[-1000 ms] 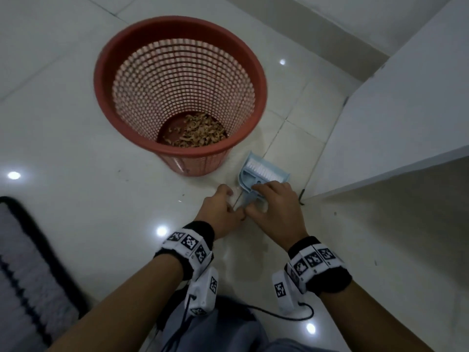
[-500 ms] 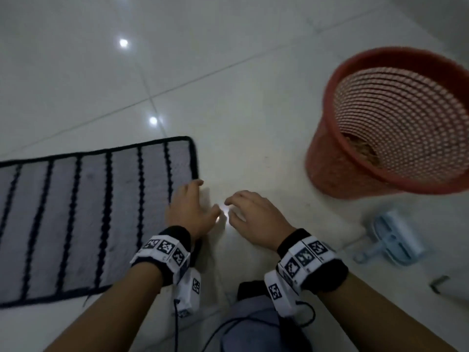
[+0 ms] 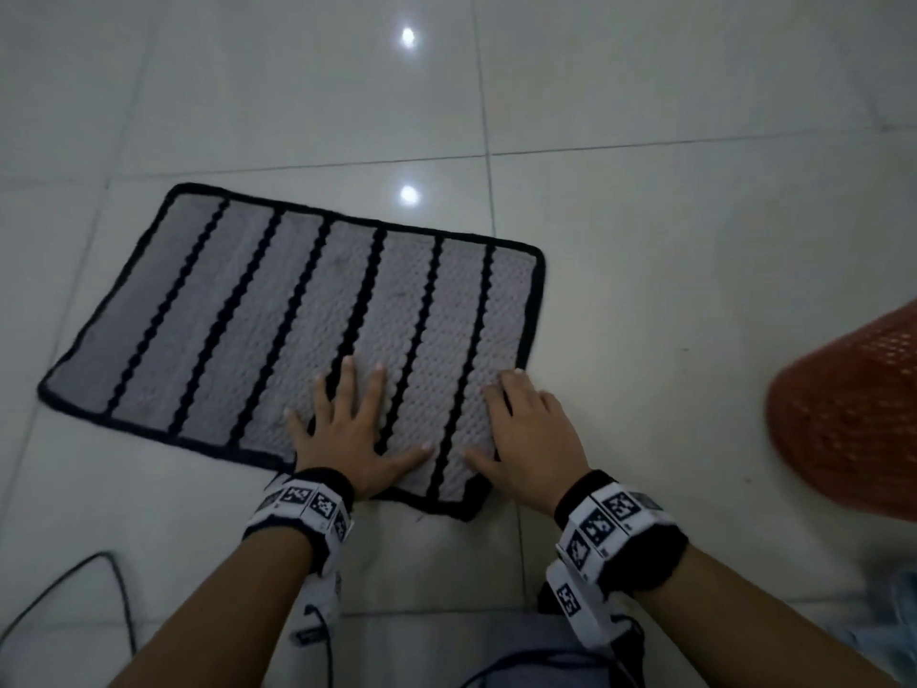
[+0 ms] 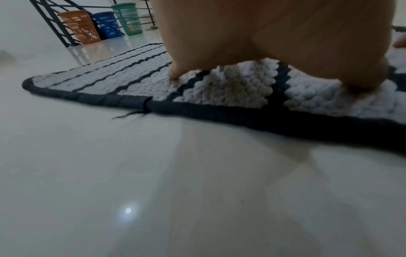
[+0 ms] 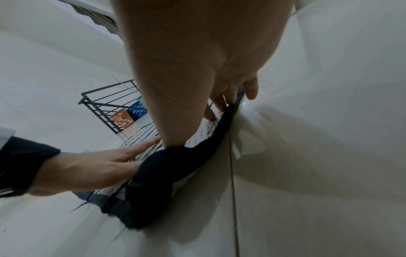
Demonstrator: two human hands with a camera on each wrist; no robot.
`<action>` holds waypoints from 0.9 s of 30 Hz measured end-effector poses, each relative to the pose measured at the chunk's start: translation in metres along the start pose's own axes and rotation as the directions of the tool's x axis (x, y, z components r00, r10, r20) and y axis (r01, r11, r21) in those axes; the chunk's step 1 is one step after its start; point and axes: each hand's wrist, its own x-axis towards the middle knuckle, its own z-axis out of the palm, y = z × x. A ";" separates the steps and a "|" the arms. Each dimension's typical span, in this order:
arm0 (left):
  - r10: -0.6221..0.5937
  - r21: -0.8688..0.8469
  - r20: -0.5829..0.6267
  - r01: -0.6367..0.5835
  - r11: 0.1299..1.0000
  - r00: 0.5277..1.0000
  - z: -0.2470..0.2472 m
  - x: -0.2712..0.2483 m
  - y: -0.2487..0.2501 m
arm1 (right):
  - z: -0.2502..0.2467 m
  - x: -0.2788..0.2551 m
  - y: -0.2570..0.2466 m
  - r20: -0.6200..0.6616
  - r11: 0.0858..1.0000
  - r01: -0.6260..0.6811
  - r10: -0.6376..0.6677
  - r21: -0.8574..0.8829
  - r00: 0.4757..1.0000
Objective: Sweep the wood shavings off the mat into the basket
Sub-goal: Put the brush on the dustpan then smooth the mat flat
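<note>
A glossy pale tiled floor [image 3: 645, 250] spreads around you, two ceiling lights mirrored in it toward 12 o'clock. On it lies the grey knitted mat with black stripes and black edging [image 3: 278, 310], reaching from the centre out toward 9 o'clock. Your left hand [image 3: 355, 429] rests flat on its near edge, fingers spread and straight, holding nothing. Your right hand [image 3: 528, 434] sits at the near right corner, fingers loosely bent over the edging; the right wrist view shows that corner rucked up off the tile, but you cannot tell whether the fingers actually pinch it. The red perforated plastic basket [image 3: 843, 414] stands at 3 o'clock, well apart from the mat. No wood shavings show on the mat, so the sweeping looks finished, and you seem to be smoothing or squaring the mat. Next, press that lifted corner flat and check the weave for stray flakes.
</note>
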 end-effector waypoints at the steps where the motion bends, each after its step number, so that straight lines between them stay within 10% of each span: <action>1: -0.001 -0.009 0.004 0.001 1.000 1.000 0.001 0.002 0.000 | -0.002 0.003 -0.005 0.007 1.000 -0.021 0.021 -0.014 1.000; 27: -0.046 -0.083 -0.031 0.044 0.996 0.998 -0.032 0.046 -0.111 | -0.035 0.115 -0.036 0.236 0.968 -0.081 0.138 -0.238 0.962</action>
